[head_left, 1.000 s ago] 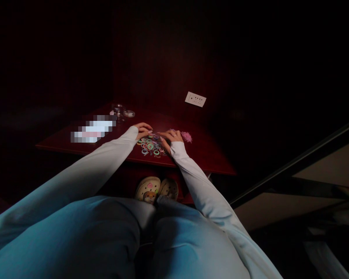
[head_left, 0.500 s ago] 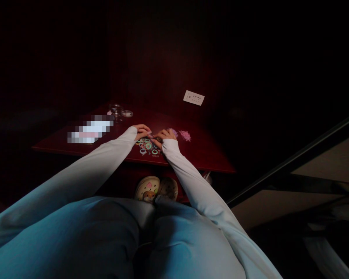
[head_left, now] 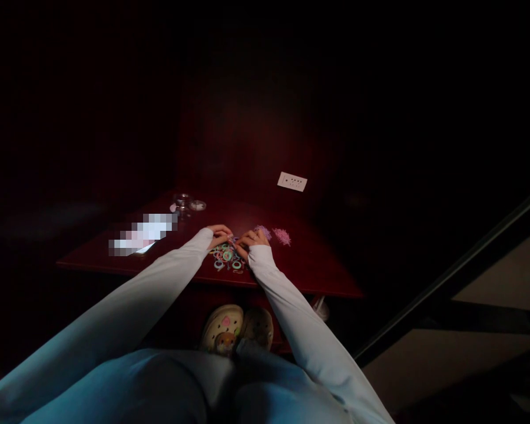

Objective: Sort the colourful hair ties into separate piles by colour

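My left hand and my right hand meet over the table, fingertips almost touching. Both have their fingers pinched together around something small and pale purplish; its kind is too small to make out. Just below the fingers lies a loose heap of small coloured rings and loops, mostly green, with some blue, orange and pink. Beyond my right hand is a small purple pile, partly covered by that hand. A pink pile of tiny pieces lies to its right.
The dark red table has a clear jar and a round lid at the back left. A lit, pixelated screen lies on the left. A white wall socket is behind; clog shoes are below.
My view has tilted up, so the table and hands sit lower in the picture. Both hands stay together above the rings, with slight finger movement.
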The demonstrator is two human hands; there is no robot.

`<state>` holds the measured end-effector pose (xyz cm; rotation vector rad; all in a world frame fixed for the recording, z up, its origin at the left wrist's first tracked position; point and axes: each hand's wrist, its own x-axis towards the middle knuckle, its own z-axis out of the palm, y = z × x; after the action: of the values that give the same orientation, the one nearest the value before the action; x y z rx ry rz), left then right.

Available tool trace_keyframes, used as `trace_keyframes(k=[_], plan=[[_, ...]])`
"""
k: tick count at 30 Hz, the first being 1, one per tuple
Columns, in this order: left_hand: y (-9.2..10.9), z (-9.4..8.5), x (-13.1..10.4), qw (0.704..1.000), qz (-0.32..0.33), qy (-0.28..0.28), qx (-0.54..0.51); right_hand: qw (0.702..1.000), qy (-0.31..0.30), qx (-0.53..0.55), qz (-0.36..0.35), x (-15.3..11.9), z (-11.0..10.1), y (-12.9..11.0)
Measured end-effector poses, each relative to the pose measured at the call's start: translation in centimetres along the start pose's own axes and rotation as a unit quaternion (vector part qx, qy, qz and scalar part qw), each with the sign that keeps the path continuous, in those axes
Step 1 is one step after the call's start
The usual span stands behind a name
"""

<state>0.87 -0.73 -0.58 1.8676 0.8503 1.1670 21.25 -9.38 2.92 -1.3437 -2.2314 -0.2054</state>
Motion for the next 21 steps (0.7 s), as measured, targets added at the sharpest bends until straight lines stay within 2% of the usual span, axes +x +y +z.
trace_keyframes(k=[4,9,14,21], plan=[[0.06,0.18,-0.43,0.997,0.007,0.023,0.078,1.0,0.002,0.01,0.003,-0.01,-0.18,-0.12],[0.11,0.19,-0.78,0.977,0.08,0.033,0.193,0.999,0.004,0.031,0.008,0.07,-0.45,-0.24],[0.25,-0.18,-0.34,0.974,0.079,0.004,0.213,0.999,0.008,0.034,0.008,-0.02,-0.6,-0.36],[-0.25,-0.28,-0.42,0.972,0.088,0.011,0.217,0.998,0.011,0.043,0.041,0.06,-0.62,-0.52]])
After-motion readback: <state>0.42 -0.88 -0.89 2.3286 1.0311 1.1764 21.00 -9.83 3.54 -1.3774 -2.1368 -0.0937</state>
